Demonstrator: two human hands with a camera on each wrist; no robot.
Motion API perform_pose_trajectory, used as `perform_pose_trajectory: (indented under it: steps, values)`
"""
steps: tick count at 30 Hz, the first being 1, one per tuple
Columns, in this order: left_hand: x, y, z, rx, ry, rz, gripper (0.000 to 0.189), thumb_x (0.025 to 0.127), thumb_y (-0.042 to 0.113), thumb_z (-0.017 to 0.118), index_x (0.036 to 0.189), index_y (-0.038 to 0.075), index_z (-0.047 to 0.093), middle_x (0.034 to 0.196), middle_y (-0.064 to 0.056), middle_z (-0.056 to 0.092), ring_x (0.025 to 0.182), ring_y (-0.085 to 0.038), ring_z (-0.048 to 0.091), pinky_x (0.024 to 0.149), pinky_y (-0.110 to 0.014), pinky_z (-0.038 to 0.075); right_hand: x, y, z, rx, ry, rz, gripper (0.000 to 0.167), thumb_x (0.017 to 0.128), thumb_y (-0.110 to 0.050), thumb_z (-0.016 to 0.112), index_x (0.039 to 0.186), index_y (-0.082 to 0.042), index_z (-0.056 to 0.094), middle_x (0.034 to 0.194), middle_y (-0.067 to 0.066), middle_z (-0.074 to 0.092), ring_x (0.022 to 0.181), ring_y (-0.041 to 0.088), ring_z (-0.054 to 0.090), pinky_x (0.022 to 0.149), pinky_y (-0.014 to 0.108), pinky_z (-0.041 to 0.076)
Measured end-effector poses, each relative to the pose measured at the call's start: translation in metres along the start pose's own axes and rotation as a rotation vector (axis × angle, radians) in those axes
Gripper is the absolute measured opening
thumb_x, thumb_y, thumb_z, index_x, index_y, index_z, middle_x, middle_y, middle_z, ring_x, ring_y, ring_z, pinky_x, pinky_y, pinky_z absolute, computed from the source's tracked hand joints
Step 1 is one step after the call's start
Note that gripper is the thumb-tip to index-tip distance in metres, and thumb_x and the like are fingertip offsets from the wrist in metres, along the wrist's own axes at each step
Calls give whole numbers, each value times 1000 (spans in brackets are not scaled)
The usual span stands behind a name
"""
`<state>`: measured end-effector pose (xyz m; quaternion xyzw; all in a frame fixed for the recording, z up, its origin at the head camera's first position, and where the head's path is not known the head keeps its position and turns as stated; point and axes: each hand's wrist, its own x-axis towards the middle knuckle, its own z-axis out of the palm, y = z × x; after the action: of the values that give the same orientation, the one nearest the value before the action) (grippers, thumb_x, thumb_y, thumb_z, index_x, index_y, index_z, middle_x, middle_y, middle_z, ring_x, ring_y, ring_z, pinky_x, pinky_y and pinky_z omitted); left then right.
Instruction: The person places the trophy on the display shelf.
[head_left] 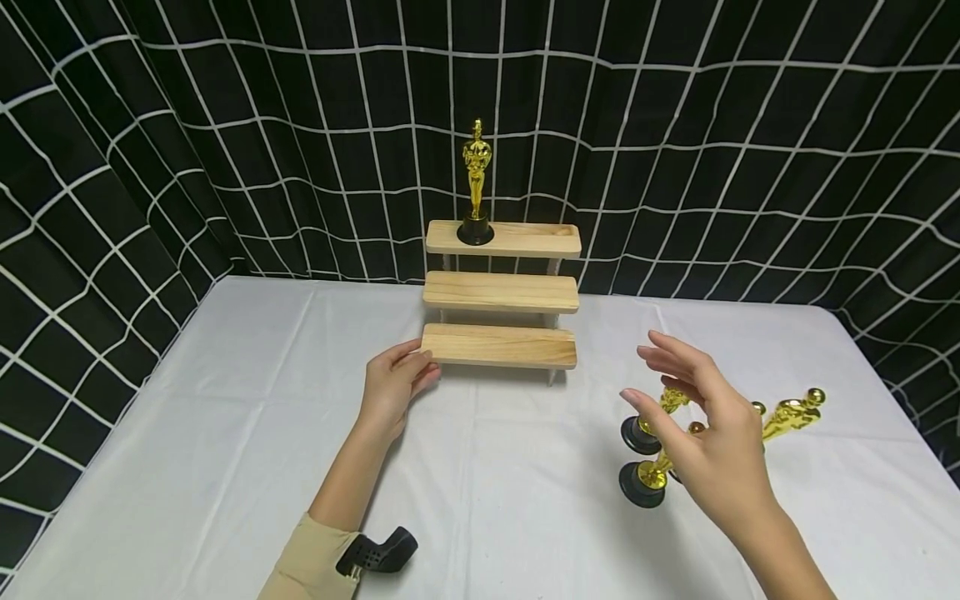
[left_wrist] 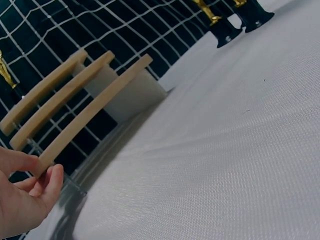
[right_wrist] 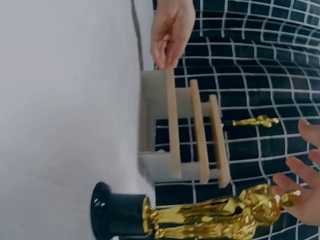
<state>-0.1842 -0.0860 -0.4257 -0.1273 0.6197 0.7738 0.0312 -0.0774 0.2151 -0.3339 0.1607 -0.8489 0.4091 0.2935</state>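
A three-tier wooden display stand (head_left: 500,292) stands at the back of the table. My left hand (head_left: 392,387) pinches the left end of its lowest board (left_wrist: 95,111), thumb on top and fingers underneath. One gold statuette trophy (head_left: 477,179) with a round black base is upright on the top board, left of centre. On the right, my right hand (head_left: 716,437) hovers over a group of similar trophies, fingers spread and holding nothing. In the right wrist view, its fingertips are beside the head of the nearest trophy (right_wrist: 215,215). The hand partly hides the group in the head view.
A white cloth (head_left: 525,492) covers the table. Behind and at both sides hangs a black curtain (head_left: 315,125) with a white grid. A small black device (head_left: 378,552) is strapped at the left sleeve cuff.
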Motion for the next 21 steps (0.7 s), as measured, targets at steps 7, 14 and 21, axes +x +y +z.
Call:
perform_pose_trajectory:
  steps: [7, 14, 21]
  values:
    - [0, 1, 1, -8, 4, -2, 41, 104, -4, 61, 143, -12, 54, 102, -13, 67, 90, -16, 73, 85, -19, 67, -9, 7, -3, 3, -12, 69, 69, 80, 20, 81, 143, 0, 60, 122, 10, 74, 114, -13, 60, 101, 2, 50]
    - [0, 0, 0, -8, 3, 0, 41, 104, -4, 61, 144, -12, 54, 102, -12, 66, 89, -15, 73, 85, -19, 67, -17, 16, -4, 60, -27, 141, 65, 82, 19, 79, 141, -2, 61, 119, -26, 66, 109, -8, 65, 96, 4, 55]
    - [0, 0, 1, -19, 6, -3, 41, 104, -5, 61, 143, -12, 54, 99, -11, 67, 88, -15, 73, 84, -19, 67, -24, 25, -3, 180, -54, 160, 62, 82, 25, 75, 139, 5, 61, 116, -18, 72, 104, -1, 71, 91, 8, 60]
